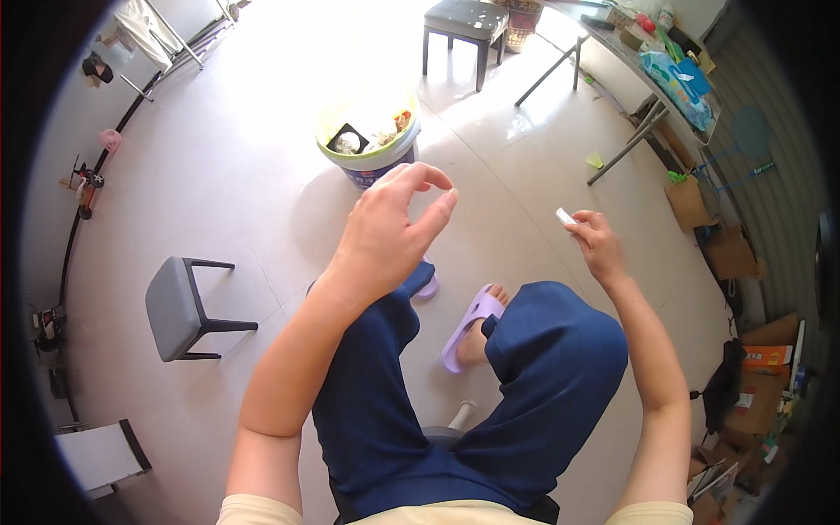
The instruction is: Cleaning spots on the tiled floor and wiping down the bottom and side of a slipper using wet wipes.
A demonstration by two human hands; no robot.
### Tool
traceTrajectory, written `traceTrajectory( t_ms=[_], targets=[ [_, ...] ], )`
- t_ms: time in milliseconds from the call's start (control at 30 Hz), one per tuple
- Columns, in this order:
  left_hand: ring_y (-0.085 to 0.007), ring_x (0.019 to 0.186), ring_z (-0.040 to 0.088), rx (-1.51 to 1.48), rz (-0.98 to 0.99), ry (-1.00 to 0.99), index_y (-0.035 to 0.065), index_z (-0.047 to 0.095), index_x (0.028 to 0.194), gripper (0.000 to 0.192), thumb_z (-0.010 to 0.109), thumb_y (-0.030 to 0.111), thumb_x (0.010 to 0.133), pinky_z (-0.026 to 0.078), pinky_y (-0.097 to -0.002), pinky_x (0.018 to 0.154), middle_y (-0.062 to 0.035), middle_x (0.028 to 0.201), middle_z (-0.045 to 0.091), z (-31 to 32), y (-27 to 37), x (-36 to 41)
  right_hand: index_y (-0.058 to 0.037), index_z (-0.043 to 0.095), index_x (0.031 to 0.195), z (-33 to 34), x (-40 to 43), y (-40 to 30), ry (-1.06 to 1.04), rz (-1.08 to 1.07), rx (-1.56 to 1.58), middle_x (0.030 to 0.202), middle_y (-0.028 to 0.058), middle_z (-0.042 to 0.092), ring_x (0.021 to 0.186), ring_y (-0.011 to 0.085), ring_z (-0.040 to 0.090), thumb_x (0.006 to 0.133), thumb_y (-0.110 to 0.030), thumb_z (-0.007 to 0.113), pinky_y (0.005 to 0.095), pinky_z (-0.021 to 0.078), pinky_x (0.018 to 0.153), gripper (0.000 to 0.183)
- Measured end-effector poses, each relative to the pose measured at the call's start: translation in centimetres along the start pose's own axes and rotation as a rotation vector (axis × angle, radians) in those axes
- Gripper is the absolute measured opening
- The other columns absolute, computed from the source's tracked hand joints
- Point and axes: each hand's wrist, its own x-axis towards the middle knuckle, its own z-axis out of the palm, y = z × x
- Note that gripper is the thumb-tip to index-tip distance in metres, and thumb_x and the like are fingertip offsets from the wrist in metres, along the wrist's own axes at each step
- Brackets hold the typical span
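My left hand (pixel 388 226) is raised in the middle of the view, above my knee. Its thumb and index finger curve towards each other with a gap between them, and I see nothing held there. Just beyond it stands a round bucket (pixel 377 172) lined with a yellow-green bag. A black square tray with a crumpled shiny piece (pixel 348 141) and other scraps lie inside. Over on the right, my right hand (pixel 597 244) pinches a small white object (pixel 564 216) between thumb and fingers; what exactly it is cannot be made out.
A grey stool (pixel 172 308) stands at left, another stool (pixel 467 20) at the far end. A cluttered folding table (pixel 712 131) is at upper right. Cardboard boxes (pixel 761 400) line the right wall, and a shuttlecock (pixel 594 160) lies on the tiled floor. Purple slippers (pixel 459 335) are on my feet.
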Motion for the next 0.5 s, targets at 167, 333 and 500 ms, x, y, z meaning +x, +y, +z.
traceTrajectory(
  t_ms=[167,333,500],
  targets=[
    [-0.0303,0.087,0.062,0.389,-0.105,-0.311,-0.0024,0.06,0.099,0.028,0.064,0.021,0.084,0.047,-0.0349,0.08,-0.0172,0.094,0.063,1.1,-1.7,-0.2,-0.0133,0.069,0.092,4.5,2.0,2.4,-0.043,-0.021,-0.006,0.095,0.0022,0.058,0.088,0.0217,0.059,0.078,-0.005,0.064,0.0337,0.0491,0.07,0.017],
    [-0.0241,0.087,0.062,0.437,-0.078,-0.294,-0.0007,0.06,0.101,0.029,0.064,0.024,0.085,0.046,-0.0315,0.079,-0.0139,0.093,0.065,1.5,-0.7,3.2,-0.0121,0.068,0.091,6.3,7.0,6.8,-0.111,-0.189,-0.033,0.094,0.001,0.057,0.086,0.0194,0.058,0.079,-0.004,0.063,0.0338,0.0488,0.069,0.016],
    [-0.0186,0.089,0.062,0.458,-0.012,-0.305,0.0007,0.061,0.102,0.028,0.062,0.025,0.088,0.045,-0.0296,0.08,-0.0111,0.092,0.066,1.9,-1.9,6.2,-0.0117,0.067,0.095,6.6,11.8,6.2,-0.137,-0.21,0.016,0.095,0.0009,0.056,0.087,0.0201,0.059,0.081,-0.006,0.061,0.0342,0.0485,0.069,0.016]
  ],
)
